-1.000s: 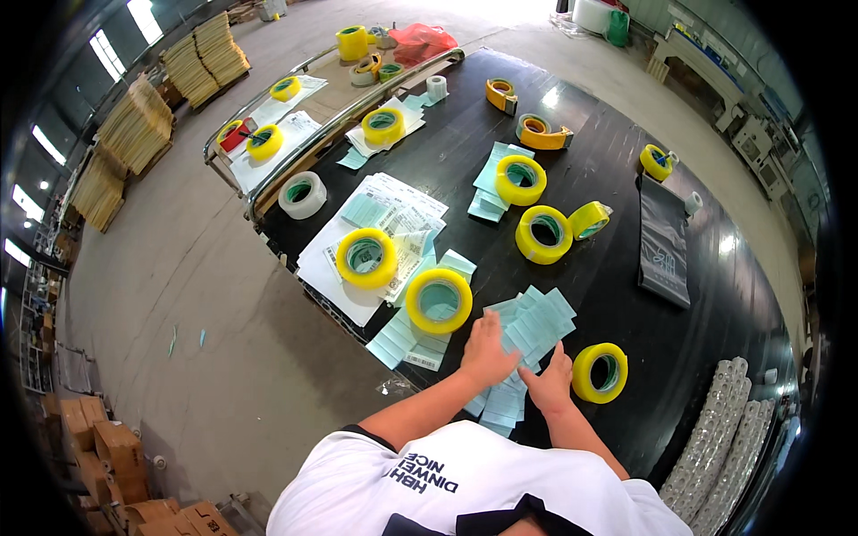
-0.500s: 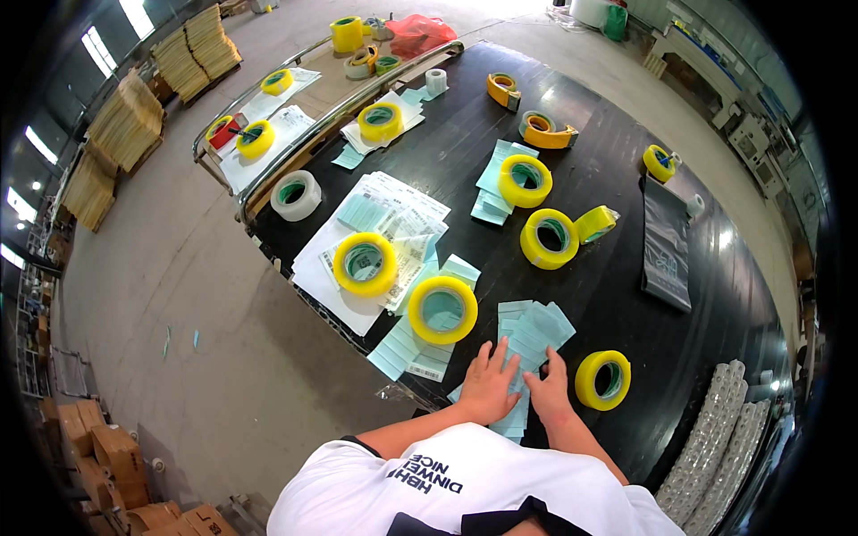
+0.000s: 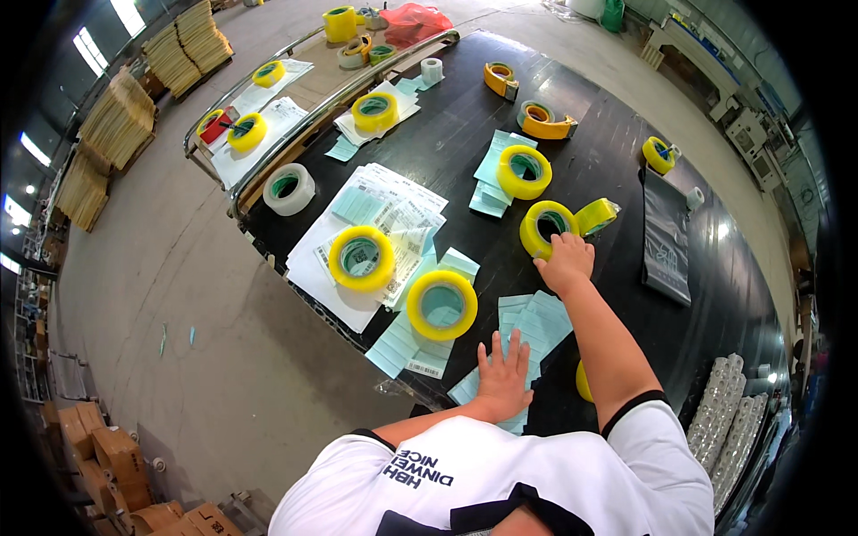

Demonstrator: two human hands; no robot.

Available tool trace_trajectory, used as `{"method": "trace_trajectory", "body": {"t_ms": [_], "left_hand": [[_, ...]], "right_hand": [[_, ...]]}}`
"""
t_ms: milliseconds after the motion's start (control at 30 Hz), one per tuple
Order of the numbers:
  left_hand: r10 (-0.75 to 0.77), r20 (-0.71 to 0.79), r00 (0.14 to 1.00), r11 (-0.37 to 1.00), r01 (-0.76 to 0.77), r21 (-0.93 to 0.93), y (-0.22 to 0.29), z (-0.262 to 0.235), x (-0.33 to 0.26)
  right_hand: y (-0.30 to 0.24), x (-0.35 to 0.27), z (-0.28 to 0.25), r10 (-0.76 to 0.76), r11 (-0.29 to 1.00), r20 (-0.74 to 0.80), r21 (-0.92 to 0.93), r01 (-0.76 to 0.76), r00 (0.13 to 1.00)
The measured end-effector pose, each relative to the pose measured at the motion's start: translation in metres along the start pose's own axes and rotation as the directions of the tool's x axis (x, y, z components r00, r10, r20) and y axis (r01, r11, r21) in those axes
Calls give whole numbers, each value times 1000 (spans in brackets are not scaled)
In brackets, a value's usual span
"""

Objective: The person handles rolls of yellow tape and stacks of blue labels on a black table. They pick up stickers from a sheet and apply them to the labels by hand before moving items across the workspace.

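Note:
My left hand (image 3: pixel 503 377) lies flat with its fingers spread on a fanned pile of pale blue paper slips (image 3: pixel 542 323) at the table's near edge. My right hand (image 3: pixel 569 263) reaches farther out and grips the near rim of a yellow tape roll (image 3: pixel 531 234), its fingertips at the roll's hole. Touching that roll on the right is a smaller yellow tape roll (image 3: pixel 596 217). My right forearm partly hides another yellow tape roll (image 3: pixel 584 382). To the left, one more tape roll (image 3: pixel 416 309) rests on blue slips (image 3: pixel 393 350).
Printed sheets (image 3: pixel 308 277) bear a yellow tape roll (image 3: pixel 339 259). Beyond stand a clear tape roll (image 3: pixel 304 191) and orange tape dispensers (image 3: pixel 554 130). A dark plastic bag (image 3: pixel 666 246) lies right, with clear wrapped rolls (image 3: pixel 712 415) nearer. A metal-railed cart (image 3: pixel 308 121) adjoins the table's left.
My right hand has left the blue slips, moved forward and taken hold of the yellow tape roll. My left hand has flattened out on the slips.

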State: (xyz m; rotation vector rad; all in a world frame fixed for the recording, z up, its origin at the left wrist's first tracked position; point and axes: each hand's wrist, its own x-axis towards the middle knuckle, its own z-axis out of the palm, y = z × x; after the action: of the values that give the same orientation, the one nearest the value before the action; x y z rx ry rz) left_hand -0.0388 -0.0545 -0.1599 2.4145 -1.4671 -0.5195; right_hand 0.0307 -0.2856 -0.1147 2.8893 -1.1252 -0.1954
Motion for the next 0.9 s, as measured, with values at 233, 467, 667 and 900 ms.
{"method": "trace_trajectory", "body": {"t_ms": [233, 467, 667, 900], "left_hand": [[-34, -71, 997, 997, 39, 69, -6, 13, 11], [37, -58, 998, 998, -40, -55, -18, 10, 5], [59, -174, 983, 982, -89, -169, -34, 11, -2], [291, -254, 922, 894, -357, -270, -61, -34, -26]], "right_hand": [[18, 22, 19, -143, 990, -62, -25, 141, 988], [28, -25, -42, -295, 863, -410, 272, 425, 863], [16, -144, -47, -483, 784, -325, 253, 567, 813], [11, -182, 55, -360, 930, -30, 73, 361, 932]]}}
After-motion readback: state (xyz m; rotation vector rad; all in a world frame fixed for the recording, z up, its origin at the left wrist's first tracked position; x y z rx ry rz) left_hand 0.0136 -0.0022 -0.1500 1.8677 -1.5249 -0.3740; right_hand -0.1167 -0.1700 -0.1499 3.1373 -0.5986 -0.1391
